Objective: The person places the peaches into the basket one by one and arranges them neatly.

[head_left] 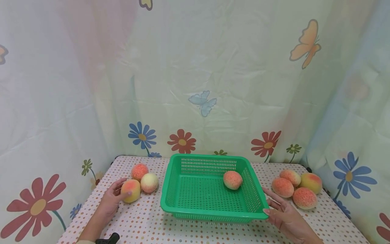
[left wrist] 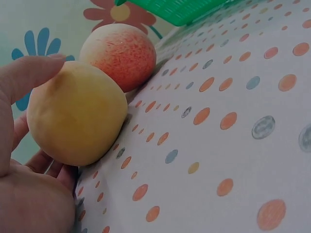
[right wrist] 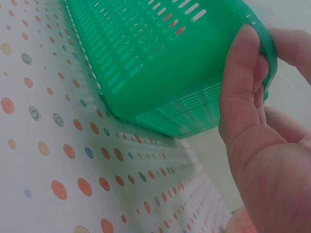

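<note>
Left hand at left of table, gripping the yellow peach, which is flushed red on top. Thumb on one side of it, fingers curled round the other; left wrist view shows the thumb over the upper part and fingertips tucked below. Whether this fruit bears on the cloth, cannot tell. Just beside it: the pale peach, pink on its lower half. Behind these, the red peach, near both.

Right hand at near right corner of the green basket. Rim pinched between thumb and fingers; right wrist view shows the thumb against the outer wall, just under the lip. Basket upright, mid-table, slotted walls. Inside, toward its right far part, one speckled peach

Right of basket, beyond the hand, a close group of four: back peach, left peach, near peach, and yellow-red peach on the far right side.

Cloth white, dotted orange, grey and blue. Dark strap at left wrist. Curtain behind, printed with flowers and butterflies
</note>
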{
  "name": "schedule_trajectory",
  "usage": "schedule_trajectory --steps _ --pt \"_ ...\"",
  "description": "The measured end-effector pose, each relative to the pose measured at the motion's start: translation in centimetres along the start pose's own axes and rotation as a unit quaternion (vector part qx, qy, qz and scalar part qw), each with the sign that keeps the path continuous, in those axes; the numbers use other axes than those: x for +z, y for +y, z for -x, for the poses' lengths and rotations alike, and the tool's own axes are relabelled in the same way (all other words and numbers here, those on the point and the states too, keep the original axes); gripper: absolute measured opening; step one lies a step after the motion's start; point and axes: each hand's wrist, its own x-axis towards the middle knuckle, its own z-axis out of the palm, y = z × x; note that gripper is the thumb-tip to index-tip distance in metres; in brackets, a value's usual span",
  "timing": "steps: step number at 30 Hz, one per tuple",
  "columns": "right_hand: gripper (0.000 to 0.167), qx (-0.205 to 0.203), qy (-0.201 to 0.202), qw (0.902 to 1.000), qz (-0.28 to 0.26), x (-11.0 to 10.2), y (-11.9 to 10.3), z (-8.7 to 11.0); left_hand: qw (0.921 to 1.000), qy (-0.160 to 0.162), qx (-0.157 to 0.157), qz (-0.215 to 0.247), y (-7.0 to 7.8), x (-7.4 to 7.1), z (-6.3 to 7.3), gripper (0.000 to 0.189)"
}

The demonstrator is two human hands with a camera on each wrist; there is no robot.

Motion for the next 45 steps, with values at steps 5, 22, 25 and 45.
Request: schedule_trajectory --steps 5,22,25,45 --pt "0.062 -0.004 -0.01 0.9999 -0.009 0.0 0.0 0.0 0.9998 0.0 0.006 -0.017 -0.3 0.0 -0.3 0.087" --pt "0.062 -0.017 -0.034 0.9992 -0.012 -0.2 0.1 0.0 0.9992 0.004 0.007 -0.04 0.1 0.2 -0.1 0.088" --pt "0.061 -0.015 -0.034 0.9992 -0.014 -0.2 0.1 0.0 0.9987 0.01 0.004 -0.049 0.2 0.2 0.1 0.086" --pt "0.063 -0.023 -0.049 0.9982 -0.023 -0.3 0.1 -0.1 0.9987 0.033 0.006 -0.039 0.3 -0.2 0.5 0.083"
